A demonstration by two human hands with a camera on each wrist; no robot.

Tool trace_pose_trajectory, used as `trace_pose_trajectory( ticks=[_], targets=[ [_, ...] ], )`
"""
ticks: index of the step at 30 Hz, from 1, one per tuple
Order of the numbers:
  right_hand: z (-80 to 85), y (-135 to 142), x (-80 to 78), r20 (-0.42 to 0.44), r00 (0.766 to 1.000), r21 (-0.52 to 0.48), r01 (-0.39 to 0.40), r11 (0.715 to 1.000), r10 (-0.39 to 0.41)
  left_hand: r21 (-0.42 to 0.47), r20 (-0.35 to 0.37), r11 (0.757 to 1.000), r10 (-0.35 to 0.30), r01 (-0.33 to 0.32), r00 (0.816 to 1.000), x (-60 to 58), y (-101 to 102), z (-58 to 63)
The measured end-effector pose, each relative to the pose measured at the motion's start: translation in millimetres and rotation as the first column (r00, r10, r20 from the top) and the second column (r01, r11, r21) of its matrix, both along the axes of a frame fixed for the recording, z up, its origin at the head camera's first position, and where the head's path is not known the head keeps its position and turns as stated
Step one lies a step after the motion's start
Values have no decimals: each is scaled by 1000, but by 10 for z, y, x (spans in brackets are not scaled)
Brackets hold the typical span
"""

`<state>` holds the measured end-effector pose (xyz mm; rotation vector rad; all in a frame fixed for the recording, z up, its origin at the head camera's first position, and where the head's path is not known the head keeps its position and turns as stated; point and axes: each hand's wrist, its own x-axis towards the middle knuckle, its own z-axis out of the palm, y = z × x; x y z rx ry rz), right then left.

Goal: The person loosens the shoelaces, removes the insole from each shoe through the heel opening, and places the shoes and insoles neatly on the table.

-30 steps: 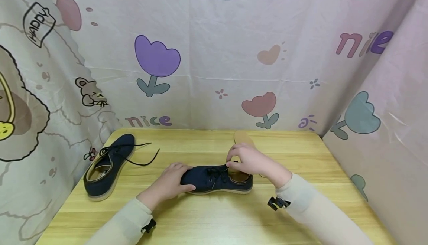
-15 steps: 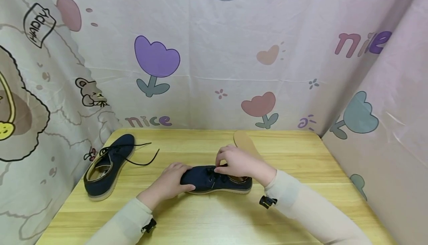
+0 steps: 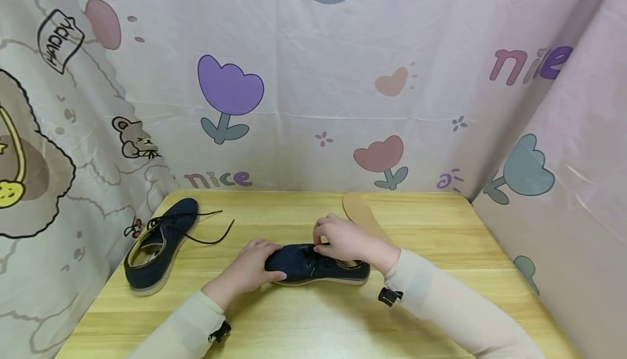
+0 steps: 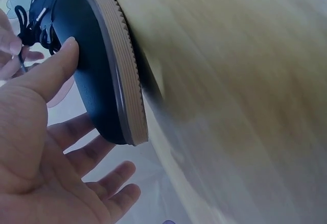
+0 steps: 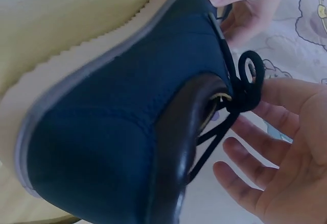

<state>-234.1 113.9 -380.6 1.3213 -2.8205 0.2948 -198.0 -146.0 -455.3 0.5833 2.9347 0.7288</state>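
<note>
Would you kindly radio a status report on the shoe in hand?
Left hand holding shoe by the toe, sole-down on table. Right hand pinching laces. Beige insole beyond, not blocking.

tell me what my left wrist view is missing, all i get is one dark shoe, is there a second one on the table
Observer: Yes, the head view shows a second shoe at the left end of the table.

Operator: ok and is anything lying behind mine

Observer: In the head view, a flat tan piece, shaped like an insole, lies beyond the near shoe, partly hidden by an arm.

Operator: last one, my picture cuts off the back end, what's there

Observer: The right wrist view shows a dark brown rim along the edge of the opening.
</note>
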Motion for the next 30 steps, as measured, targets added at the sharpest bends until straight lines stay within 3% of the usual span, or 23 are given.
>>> trace_pose_trajectory(
  ticks=[14, 25, 30],
  targets=[
    [190, 7, -155, 60, 998, -71, 32, 997, -28, 8, 7, 1000, 4, -4, 1000, 0, -7, -5],
    [306, 16, -324, -13, 998, -115, 67, 991, -69, 7, 15, 1000, 15, -16, 1000, -14, -4, 21],
    [344, 3, -379, -25, 994, -190, 97, 977, -103, 9, 7, 1000, 4, -4, 1000, -1, -11, 24]
  ],
)
